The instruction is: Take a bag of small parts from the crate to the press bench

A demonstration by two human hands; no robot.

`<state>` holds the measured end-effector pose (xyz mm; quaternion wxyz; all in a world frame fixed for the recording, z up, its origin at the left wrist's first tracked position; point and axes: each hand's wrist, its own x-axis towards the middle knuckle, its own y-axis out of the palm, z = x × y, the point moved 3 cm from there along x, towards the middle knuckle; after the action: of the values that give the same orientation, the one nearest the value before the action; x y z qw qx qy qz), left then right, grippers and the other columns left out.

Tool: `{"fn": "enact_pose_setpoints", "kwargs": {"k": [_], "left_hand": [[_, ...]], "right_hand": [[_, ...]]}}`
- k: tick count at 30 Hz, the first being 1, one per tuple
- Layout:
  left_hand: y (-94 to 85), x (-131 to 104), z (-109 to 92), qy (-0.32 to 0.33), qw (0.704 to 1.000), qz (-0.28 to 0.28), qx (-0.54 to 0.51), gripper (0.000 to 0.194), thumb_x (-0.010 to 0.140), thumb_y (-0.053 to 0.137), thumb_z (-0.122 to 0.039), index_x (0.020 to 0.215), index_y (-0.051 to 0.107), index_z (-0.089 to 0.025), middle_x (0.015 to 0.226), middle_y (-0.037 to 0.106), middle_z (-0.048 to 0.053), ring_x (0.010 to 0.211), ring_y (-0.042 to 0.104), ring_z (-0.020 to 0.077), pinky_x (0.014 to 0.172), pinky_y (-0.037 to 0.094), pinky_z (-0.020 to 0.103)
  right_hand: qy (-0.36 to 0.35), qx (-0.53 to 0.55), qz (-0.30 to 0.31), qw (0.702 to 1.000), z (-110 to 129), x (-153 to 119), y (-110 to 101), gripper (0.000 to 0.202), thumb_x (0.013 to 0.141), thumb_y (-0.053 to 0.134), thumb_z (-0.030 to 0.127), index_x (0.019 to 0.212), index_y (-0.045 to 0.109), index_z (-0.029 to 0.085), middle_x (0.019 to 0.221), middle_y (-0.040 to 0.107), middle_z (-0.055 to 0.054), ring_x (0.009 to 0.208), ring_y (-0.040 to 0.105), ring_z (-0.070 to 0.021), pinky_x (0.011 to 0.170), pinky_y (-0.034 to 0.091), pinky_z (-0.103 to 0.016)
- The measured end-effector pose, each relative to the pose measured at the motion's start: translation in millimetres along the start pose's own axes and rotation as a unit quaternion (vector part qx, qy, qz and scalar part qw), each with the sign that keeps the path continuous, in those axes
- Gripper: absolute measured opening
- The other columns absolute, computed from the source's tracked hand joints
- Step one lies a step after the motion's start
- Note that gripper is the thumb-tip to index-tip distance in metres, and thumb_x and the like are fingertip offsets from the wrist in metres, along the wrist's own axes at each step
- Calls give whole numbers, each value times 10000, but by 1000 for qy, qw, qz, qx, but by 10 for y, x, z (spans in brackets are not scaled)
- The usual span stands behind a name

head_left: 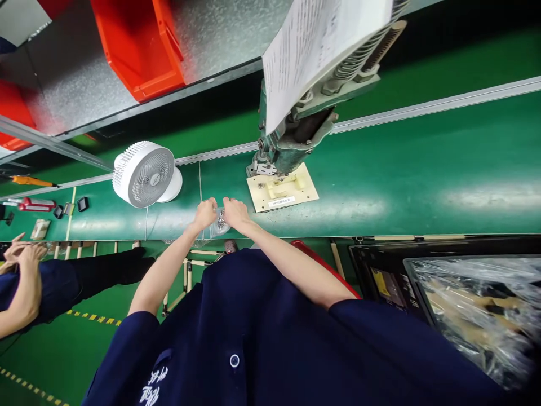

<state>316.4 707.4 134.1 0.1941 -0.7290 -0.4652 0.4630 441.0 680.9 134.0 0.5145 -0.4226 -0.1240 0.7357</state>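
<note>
Clear plastic bag (pixel 219 221), small and holding what look like tiny metal parts, sits at the near edge of the green bench (pixel 422 175), pinched between both hands just left of the cream fixture plate (pixel 282 189). Left hand (pixel 205 213) grips the bag's left upper corner with fingers curled tight on the film; right hand (pixel 235 212) does the same on the right corner, so both are closed on it and nearly touching each other above it. The bench edge runs right under the wrists, with the bag partly overhanging it toward the navy jacket (pixel 262 338). Room to the right of the hands is wide: a long bare stretch of green surface reaches past the plate to the far right. To the left it is tighter, since a white desk fan (pixel 143 173) stands near, facing the viewer. Straight ahead, a grey-green press (pixel 291 141) comes down onto the plate, and a printed sheet (pixel 313 45) hangs off its head; its lines of text are too small to read. A white label on the plate carries dark characters that cannot be made out. White characters are stitched low on the jacket, also unreadable. Red bins (pixel 139 45) sit on the metal shelf behind. At far left another person's hands (pixel 17 251) rest together at the bench edge, well apart.
</note>
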Motion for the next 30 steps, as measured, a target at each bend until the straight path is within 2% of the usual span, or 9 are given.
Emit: {"fn": "enact_pose_setpoints", "kwargs": {"k": [3, 5, 10, 14, 18, 21, 24, 28, 30], "left_hand": [[52, -139, -34, 78, 983, -85, 146, 293, 734, 484, 63, 880, 587, -169, 919, 616, 74, 821, 585, 198, 730, 419, 301], [103, -207, -36, 134, 968, -91, 191, 193, 826, 491, -23, 890, 598, -169, 940, 616, 79, 797, 588, 190, 707, 432, 297], [57, -200, -36, 192, 957, -116, 186, 225, 944, 442, -164, 821, 630, -167, 875, 612, 73, 748, 585, 171, 681, 439, 286], [-104, -167, -101, 209, 955, -168, 123, 255, 956, 413, -156, 834, 636, -170, 877, 635, 73, 804, 603, 169, 740, 459, 281], [-115, -188, -123, 143, 972, -125, 135, 161, 921, 541, -263, 1001, 637, -161, 1061, 661, 96, 881, 636, 189, 779, 480, 306], [-9, -241, -78, 55, 981, -63, 175, 508, 819, 687, -370, 1256, 562, -144, 1199, 651, 136, 1002, 652, 258, 809, 489, 348], [99, -287, -22, 0, 981, -21, 193, 409, 849, 595, -244, 1244, 582, -142, 996, 722, 110, 1038, 656, 282, 812, 475, 343], [113, -293, 63, -21, 986, -59, 152, 297, 843, 486, -121, 1091, 646, -150, 822, 710, 74, 893, 675, 242, 748, 467, 312], [103, -299, 115, -2, 991, -86, 106, 296, 843, 477, -103, 1092, 634, -142, 757, 676, 51, 822, 662, 217, 742, 475, 307]], "right_hand": [[-15, -6, -32, 999, -3, -95, -18, 353, 860, 461, 82, 1193, 563, 135, 1191, 625, -166, 1079, 629, -267, 903, 482, -355], [-35, -7, -51, 998, -43, -121, -29, 323, 891, 415, 113, 1167, 577, 152, 1190, 615, -139, 1071, 620, -240, 887, 482, -335], [-63, -40, -47, 996, -114, -79, -46, 344, 953, 339, 168, 1185, 592, 178, 1214, 610, -119, 1074, 621, -230, 885, 489, -344], [-73, -95, -51, 991, -79, -15, -67, 411, 930, 484, 275, 1329, 506, 176, 1288, 581, -132, 1123, 614, -274, 869, 509, -363], [-49, -143, -46, 987, -69, 61, -76, 415, 876, 496, 143, 1289, 521, 109, 1220, 614, -177, 1089, 639, -281, 863, 509, -355], [-46, -143, -50, 987, -70, 89, -101, 388, 889, 430, 123, 1258, 550, 101, 1174, 633, -190, 1054, 652, -283, 859, 502, -367], [-43, -122, -78, 989, -88, 74, -165, 385, 919, 350, 150, 1213, 598, 123, 1117, 660, -174, 1020, 654, -285, 852, 491, -378], [-38, -60, -170, 983, -184, 17, -317, 453, 931, 280, 147, 1272, 579, 142, 1194, 634, -145, 989, 633, -259, 824, 484, -368], [-76, -59, -173, 980, -244, 1, -367, 479, 915, 281, 110, 1297, 567, 153, 1247, 603, -133, 999, 618, -242, 814, 486, -357]]}}
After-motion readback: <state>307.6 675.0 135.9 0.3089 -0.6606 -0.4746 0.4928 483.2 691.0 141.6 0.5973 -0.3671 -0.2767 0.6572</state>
